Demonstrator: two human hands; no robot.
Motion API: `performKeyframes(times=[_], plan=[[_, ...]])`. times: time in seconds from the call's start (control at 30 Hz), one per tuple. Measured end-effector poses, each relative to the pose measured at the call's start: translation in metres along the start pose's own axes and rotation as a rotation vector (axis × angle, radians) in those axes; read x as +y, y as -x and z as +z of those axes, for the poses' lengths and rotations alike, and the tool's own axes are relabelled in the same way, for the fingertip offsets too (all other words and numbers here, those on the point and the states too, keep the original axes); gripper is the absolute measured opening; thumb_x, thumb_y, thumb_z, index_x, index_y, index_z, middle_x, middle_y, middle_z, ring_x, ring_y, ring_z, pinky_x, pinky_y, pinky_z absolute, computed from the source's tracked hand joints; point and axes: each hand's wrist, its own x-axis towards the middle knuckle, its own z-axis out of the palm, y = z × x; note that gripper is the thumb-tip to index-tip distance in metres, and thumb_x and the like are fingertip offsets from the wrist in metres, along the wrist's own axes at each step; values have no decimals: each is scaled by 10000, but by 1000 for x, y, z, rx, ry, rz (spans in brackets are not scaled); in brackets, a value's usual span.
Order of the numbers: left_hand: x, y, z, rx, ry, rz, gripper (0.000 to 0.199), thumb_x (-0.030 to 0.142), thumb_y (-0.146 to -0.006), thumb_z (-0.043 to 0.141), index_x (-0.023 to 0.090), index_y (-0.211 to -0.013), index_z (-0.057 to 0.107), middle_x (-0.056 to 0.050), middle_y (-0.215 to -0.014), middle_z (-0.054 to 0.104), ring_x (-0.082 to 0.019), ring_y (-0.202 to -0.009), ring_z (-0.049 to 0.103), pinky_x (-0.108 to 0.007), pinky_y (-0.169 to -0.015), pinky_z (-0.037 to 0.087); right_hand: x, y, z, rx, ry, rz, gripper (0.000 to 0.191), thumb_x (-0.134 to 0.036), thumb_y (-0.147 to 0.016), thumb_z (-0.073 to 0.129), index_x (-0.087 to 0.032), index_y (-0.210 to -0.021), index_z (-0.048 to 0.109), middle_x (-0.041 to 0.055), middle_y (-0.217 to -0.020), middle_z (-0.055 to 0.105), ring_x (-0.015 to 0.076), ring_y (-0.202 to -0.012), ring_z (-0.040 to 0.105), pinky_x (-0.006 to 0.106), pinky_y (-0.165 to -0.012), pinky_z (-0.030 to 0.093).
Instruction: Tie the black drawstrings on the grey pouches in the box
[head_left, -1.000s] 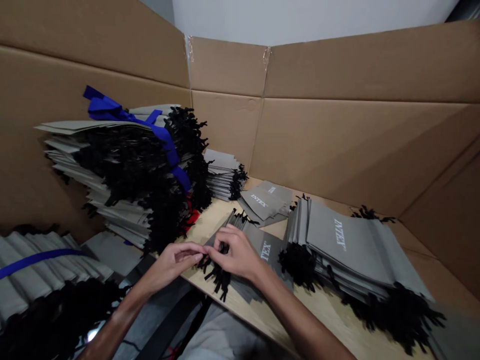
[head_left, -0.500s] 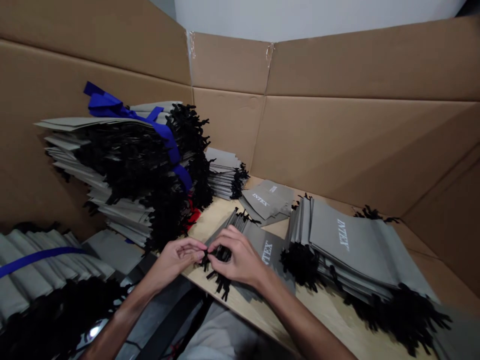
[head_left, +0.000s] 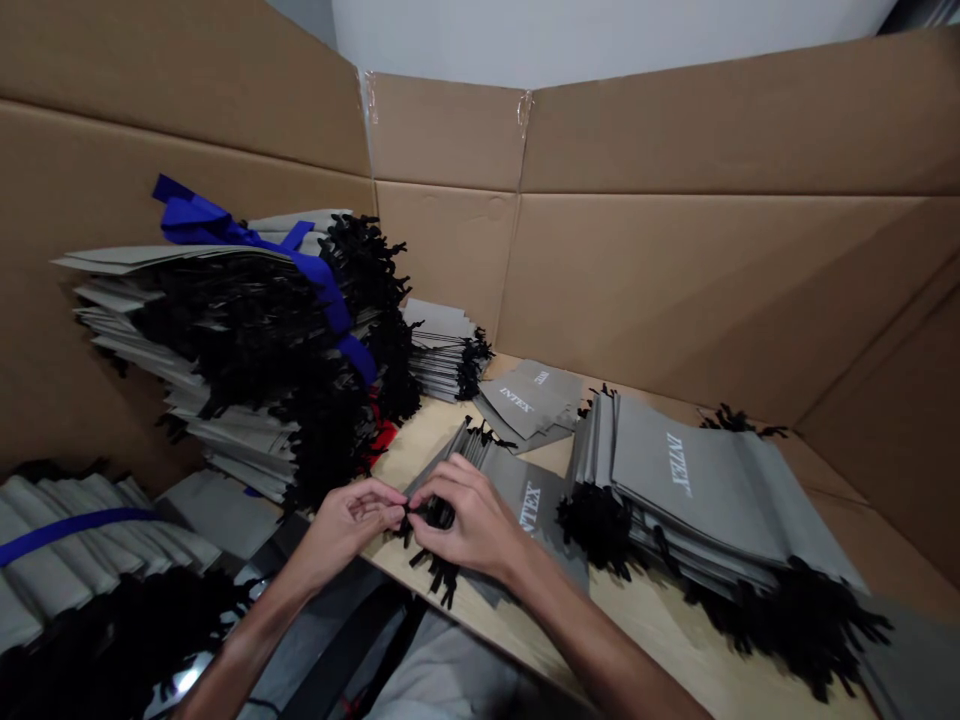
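Observation:
Grey drawstring bags point(head_left: 553, 500) lie in a small fanned pile at the table's front edge, the top one lettered INTEX. Over their left end, my left hand point(head_left: 346, 525) pinches a black drawstring point(head_left: 406, 532) between thumb and fingertips. My right hand point(head_left: 469, 515) has thumb and index fingertip closed on the same cord, almost touching the left fingertips. Its other fingers curl above the pile. More black cord ends point(head_left: 442, 580) hang below the right hand. The exact spot where the cord is gripped is small and partly hidden by the fingers.
A thick bag stack point(head_left: 675, 470) stands at right. A tall bundle tied with a blue strap point(head_left: 322, 280) rises at left, with another strapped bundle point(head_left: 90, 540) nearer. Flat loose bags point(head_left: 525, 395) and a small stack point(head_left: 439, 345) sit behind. Cardboard walls point(head_left: 675, 280) enclose the table.
The view has shifted slightly, so most things appear a little further left. Both hands keep their pinch on the drawstring, with scarcely any movement against the pile.

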Motion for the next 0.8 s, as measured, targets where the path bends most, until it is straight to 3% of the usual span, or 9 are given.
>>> performKeyframes(times=[0.47, 0.8], plan=[[1, 2, 4, 48, -40, -12, 347, 501, -744, 932, 185, -741, 787, -54, -744, 816, -202, -693, 733, -285, -682, 589, -4, 4, 9, 17, 230, -86, 119, -159, -875, 681, -235, -948, 628, 29, -894, 668, 230, -864, 560, 357, -810, 472], [6, 3, -1, -29, -17, -38, 384, 543, -788, 921, 178, -870, 835, -71, -799, 841, -225, -751, 781, -292, -723, 620, -1, 3, 10, 48, 247, -159, 130, -138, -829, 616, -217, -931, 599, 32, -876, 619, 221, -847, 534, 349, -746, 435]])
